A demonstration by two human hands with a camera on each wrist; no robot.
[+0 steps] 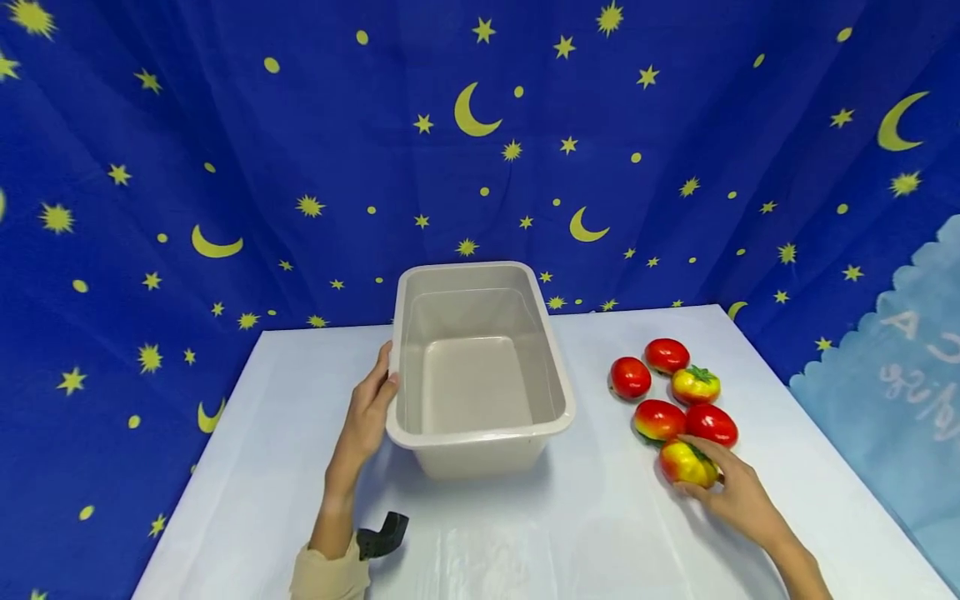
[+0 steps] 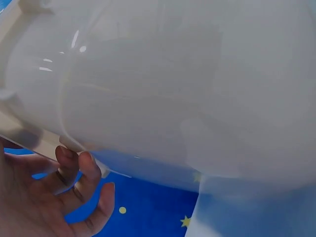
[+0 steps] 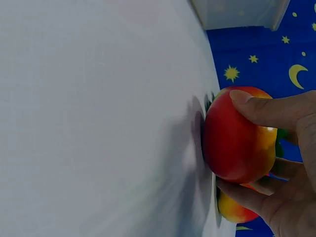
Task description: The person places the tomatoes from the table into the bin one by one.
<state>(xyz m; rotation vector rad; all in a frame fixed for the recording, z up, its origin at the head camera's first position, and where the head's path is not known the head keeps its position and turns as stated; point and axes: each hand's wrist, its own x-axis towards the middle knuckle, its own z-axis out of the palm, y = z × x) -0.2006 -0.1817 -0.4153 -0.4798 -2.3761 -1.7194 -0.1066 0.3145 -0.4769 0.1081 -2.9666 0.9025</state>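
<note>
Fruits (image 1: 630,377), six by our count, shiny red or red and yellow, are clustered at the right side of a white desk (image 1: 600,542). We see the right hand (image 1: 733,493) gripping the nearest fruit (image 1: 686,467) between thumb and fingers. One pale grey tub (image 1: 480,457) stands left of them, its bare inner floor showing; the left hand (image 1: 366,415) holds its left rim.

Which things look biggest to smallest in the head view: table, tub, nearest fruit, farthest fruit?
1. table
2. tub
3. unsure: nearest fruit and farthest fruit; the nearest looks bigger, maybe only from nearness.
</note>
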